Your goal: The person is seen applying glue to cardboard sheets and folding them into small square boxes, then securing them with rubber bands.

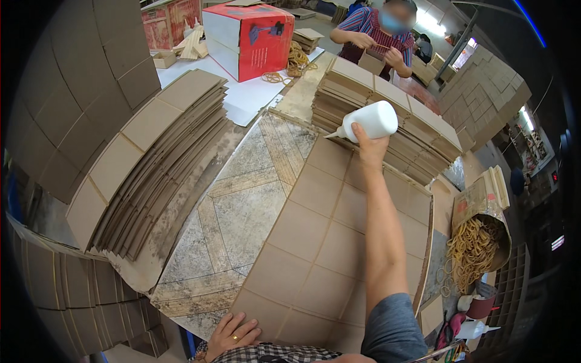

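Observation:
My right hand [371, 149] is wrapped around a white squeeze bottle [376, 120], which lies tilted on its side with its thin nozzle pointing left. The nozzle tip hovers by the far edge of a brown panel [305, 245], marked off in squares by lighter strips. My right forearm stretches across this panel. At the near left corner of the panel, my left hand [235, 334] lies flat with its fingers stretched out, a ring on one of them. Under the panel is a board with a stone-and-wood pattern [245, 212].
Stacks of brown panels [154, 118] rise on the left, and another stack [387, 91] stands beyond the bottle. A red and white box [260, 42] sits at the back. On the right, a carton [484, 212] spills rubber bands [475, 245]. Across the table a person [378, 39] handles a small piece.

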Demonstrator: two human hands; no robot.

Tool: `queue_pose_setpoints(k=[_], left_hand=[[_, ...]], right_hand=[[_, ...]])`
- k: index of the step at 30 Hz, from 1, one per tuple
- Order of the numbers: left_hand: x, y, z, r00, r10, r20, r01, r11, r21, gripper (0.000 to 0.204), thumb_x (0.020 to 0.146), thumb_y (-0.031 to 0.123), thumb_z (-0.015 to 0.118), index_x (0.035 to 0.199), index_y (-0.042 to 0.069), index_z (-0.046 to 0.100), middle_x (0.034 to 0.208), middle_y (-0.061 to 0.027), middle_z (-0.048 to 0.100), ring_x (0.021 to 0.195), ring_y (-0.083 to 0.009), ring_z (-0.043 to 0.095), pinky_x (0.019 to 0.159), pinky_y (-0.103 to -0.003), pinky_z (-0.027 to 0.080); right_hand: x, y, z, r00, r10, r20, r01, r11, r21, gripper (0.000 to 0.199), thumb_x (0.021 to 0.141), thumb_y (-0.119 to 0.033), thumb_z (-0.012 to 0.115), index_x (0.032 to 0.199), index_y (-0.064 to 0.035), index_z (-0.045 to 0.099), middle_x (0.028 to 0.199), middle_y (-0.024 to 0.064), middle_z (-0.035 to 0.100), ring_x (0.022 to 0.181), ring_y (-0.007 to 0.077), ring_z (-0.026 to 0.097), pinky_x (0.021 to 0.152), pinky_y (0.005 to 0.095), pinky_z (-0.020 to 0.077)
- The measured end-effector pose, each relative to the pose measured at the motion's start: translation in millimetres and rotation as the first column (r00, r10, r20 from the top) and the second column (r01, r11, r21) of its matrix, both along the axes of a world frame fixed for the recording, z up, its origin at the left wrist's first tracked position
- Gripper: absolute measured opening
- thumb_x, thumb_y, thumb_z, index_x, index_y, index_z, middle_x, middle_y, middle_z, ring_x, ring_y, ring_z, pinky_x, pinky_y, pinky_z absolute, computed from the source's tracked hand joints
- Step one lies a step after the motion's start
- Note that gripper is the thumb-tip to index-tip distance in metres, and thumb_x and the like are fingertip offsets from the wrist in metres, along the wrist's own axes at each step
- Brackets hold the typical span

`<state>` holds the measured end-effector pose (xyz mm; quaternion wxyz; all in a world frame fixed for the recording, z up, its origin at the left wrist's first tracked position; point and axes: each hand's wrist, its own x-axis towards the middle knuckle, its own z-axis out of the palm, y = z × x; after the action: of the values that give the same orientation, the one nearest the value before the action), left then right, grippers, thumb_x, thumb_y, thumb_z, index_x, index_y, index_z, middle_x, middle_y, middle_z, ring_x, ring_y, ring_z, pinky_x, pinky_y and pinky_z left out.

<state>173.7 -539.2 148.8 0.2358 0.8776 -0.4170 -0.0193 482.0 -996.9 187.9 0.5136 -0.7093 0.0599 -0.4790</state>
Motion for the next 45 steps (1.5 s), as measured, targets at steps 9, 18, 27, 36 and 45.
queue_pose_setpoints(k=[9,18,27,36,45], left_hand=[[1,-3,0,1.000,0.015,0.017,-0.015,1.000,-0.002,0.031,0.075,0.033,0.071,0.102,0.019,0.068,0.114,-0.0008,0.064,0.116,-0.0260,0.051,0.100,-0.047,0.038],[2,6,-36,0.993,-0.113,0.039,0.117,0.984,-0.138,0.044,0.084,0.039,0.056,0.121,0.016,0.058,0.129,-0.0124,0.053,0.125,-0.0389,0.041,0.102,-0.054,0.032],[-1,5,-17,0.990,-0.079,-0.117,0.056,0.981,-0.187,0.037,0.084,0.027,0.057,0.114,0.008,0.062,0.120,-0.0135,0.059,0.117,-0.0373,0.049,0.101,-0.054,0.034],[2,2,-13,0.997,-0.054,-0.054,0.043,0.982,-0.184,0.032,0.083,0.022,0.055,0.110,0.007,0.066,0.113,-0.0123,0.063,0.116,-0.0383,0.050,0.100,-0.053,0.034],[3,3,-16,0.994,-0.066,-0.089,0.051,0.986,-0.160,0.035,0.082,0.024,0.058,0.113,0.009,0.064,0.118,-0.0138,0.061,0.117,-0.0402,0.049,0.098,-0.054,0.035]], right_hand=[[-44,-39,4,1.000,-0.002,0.014,0.000,0.994,0.106,0.064,0.069,-0.011,0.081,0.120,0.0002,0.045,0.109,0.0115,0.056,0.099,0.0213,0.056,0.089,0.0341,0.0451],[-116,-116,3,0.996,-0.085,0.015,0.081,0.983,0.164,0.054,0.072,-0.011,0.079,0.116,-0.0005,0.049,0.105,0.0085,0.059,0.097,0.0184,0.057,0.086,0.0323,0.0458],[-203,-196,-5,0.968,-0.250,-0.024,0.250,0.949,0.194,0.042,0.075,-0.018,0.077,0.108,-0.0032,0.056,0.101,0.0063,0.061,0.087,0.0163,0.060,0.069,0.0297,0.0524],[-269,-235,4,0.905,-0.423,-0.037,0.421,0.884,0.204,0.053,0.076,-0.019,0.077,0.119,-0.0067,0.048,0.103,0.0065,0.060,0.088,0.0185,0.061,0.061,0.0328,0.0534],[-249,-194,16,0.813,-0.569,0.123,0.578,0.814,-0.054,0.072,0.068,-0.010,0.082,0.125,0.0023,0.040,0.118,0.0138,0.051,0.106,0.0224,0.052,0.088,0.0340,0.0449]])
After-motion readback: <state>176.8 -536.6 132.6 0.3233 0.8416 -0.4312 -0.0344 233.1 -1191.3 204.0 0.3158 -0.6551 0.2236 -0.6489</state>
